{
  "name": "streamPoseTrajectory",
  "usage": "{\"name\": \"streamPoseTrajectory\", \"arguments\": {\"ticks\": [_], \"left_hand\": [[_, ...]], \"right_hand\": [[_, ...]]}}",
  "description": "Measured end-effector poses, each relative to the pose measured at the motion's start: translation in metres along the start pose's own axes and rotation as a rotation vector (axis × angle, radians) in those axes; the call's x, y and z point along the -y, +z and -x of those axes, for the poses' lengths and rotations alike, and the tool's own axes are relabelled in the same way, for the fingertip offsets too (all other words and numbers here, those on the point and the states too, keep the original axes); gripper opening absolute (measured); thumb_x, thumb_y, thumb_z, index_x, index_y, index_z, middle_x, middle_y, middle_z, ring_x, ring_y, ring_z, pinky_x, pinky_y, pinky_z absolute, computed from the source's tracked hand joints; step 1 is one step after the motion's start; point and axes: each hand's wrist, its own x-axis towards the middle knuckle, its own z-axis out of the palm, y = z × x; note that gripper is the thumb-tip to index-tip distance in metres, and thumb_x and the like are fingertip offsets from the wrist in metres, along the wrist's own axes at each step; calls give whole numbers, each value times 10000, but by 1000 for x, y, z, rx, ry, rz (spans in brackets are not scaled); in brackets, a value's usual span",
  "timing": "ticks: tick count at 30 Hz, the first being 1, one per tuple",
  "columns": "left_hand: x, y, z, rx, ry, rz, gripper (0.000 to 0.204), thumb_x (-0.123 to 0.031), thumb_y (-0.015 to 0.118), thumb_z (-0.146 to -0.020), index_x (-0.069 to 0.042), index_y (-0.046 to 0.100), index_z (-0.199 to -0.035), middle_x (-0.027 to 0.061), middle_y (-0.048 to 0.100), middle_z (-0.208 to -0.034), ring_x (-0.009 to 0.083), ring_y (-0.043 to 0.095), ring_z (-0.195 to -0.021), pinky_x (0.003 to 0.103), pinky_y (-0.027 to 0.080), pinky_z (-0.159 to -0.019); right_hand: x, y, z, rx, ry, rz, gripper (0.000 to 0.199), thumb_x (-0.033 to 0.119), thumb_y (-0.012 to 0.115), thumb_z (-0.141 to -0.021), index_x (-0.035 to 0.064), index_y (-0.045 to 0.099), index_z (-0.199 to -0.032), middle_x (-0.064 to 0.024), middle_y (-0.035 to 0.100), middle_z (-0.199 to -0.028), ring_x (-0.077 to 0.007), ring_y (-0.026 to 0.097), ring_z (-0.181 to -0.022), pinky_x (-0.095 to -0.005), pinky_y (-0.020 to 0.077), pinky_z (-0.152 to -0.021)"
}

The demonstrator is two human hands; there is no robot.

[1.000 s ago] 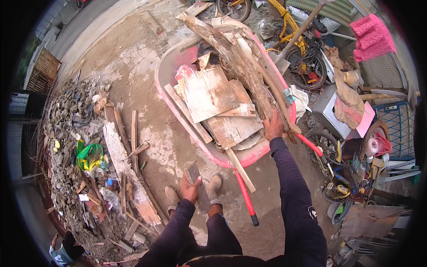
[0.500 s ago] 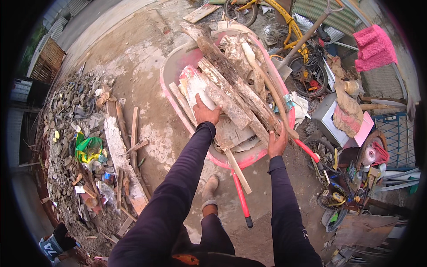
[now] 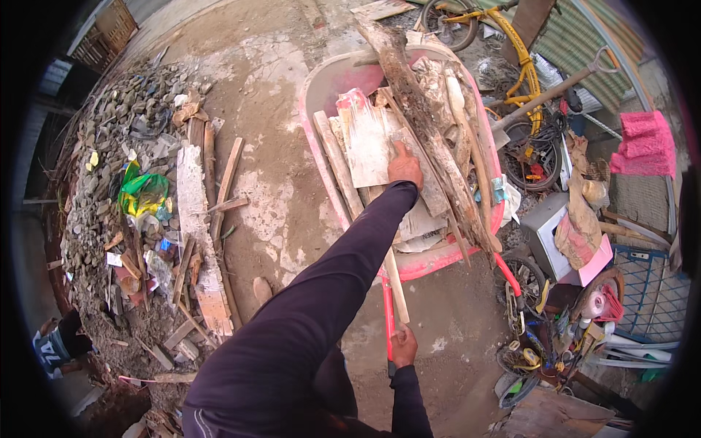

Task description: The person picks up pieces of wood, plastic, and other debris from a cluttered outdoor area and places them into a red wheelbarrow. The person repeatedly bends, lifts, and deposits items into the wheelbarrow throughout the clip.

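Presently the left hand is laid flat, fingers spread, on a pale board atop the pink wheelbarrow, its long axis running away from the person; the right hand is wrapped around the red handle nearer the body.

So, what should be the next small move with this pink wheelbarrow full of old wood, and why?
Probably bring the left hand back to the second red handle. It presses a flat whitish board in the pink wheelbarrow, while the right hand grips one red handle.
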Motion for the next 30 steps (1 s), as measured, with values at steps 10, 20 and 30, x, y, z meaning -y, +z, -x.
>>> {"name": "streamPoseTrajectory", "arguments": {"ticks": [10, 20, 30], "left_hand": [[230, -22, 235, -156, 17, 499, 428, -116, 659, -746, -67, 584, -1165, 166, 567, -1141, 347, 585, -987, 423, 478, -856], [643, -43, 518, -4, -1236, 425, 240, -189, 619, -738, -28, 700, -896, 197, 662, -989, 339, 608, -1013, 408, 479, -890], [885, -120, 541, -523, -1365, 724, 203, -266, 641, -791, -84, 703, -858, 166, 670, -857, 327, 639, -852, 401, 497, -802]], "right_hand": [[45, 102, -33, 406, -174, 236, 110, 14, 603, -817, 7, 616, -927, -75, 646, -810, -156, 641, -717, -282, 513, -664], [136, 226, 0, 433, 228, 226, 217, 227, 473, -949, 45, 532, -846, -89, 623, -807, -219, 648, -651, -361, 544, -520], [255, 530, 85, 667, 119, 243, 157, 181, 533, -914, 80, 522, -1035, -95, 605, -886, -233, 640, -711, -376, 558, -559]]}}
